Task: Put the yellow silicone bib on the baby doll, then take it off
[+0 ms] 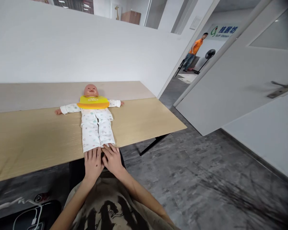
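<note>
- Doll on its back upon the table, arms stretched sideways, leg end towards the near edge.
- Left hand and right hand: side by side at the hems of the trousers, fingers extended and slightly spread, nothing seen held; whether fingertips press the cloth cannot be told.
- Possible faults: a tug on the hems, close to the table's edge, could drag the doll towards the floor; a knock could skew the bib.
- Materials: bib smooth, yellow, apparently rubbery, its lower lip curved and orange; trousers white, printed, rumpled; tabletop pale, wood-grained.
</note>
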A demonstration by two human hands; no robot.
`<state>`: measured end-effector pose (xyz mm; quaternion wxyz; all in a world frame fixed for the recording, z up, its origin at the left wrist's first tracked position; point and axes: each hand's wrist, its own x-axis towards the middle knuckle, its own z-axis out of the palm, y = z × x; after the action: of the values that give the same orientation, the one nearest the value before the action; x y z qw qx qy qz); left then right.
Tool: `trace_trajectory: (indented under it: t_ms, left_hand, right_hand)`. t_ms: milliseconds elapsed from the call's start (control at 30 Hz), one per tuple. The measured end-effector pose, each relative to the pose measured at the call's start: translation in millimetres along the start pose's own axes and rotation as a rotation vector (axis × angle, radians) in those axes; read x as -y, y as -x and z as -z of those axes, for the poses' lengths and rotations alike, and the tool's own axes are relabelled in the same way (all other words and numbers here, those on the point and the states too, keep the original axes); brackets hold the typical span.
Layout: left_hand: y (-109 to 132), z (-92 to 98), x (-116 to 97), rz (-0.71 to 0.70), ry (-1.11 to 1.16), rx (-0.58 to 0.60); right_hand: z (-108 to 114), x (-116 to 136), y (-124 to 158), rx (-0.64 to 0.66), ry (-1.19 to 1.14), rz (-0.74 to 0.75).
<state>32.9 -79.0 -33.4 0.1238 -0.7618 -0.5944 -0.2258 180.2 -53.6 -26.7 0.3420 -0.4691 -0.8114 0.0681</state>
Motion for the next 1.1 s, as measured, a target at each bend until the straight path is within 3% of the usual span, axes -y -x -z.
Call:
trace_trajectory:
  t_ms: [133,300,500,733,1100]
  left_hand:
    - [10.3,3.3,-4.2,-0.044,0.060,-0.044]
    - [5.7,0.6,7.3,-0.021,0.057,-0.110]
    - [-6.9,-6.5,20.4,-0.035,-0.020,-0.028]
    - [-15.6,-9.3,23.8,-0.079,-0.013,-0.088]
    - [-13.2,-5.8,20.7,0.052,0.166,-0.015]
  right_hand:
    - [12.2,0.2,0.0,0.005,-0.057,0.011]
    - [14.3,4.6,0.3,0.010,0.021,0.005]
    - [10.3,10.2,1.7,0.073,0.119,-0.098]
    - [10.4,6.8,-11.4,0.104,0.083,-0.133]
    - [13.5,13.9,-18.9,0.193,0.117,-0.110]
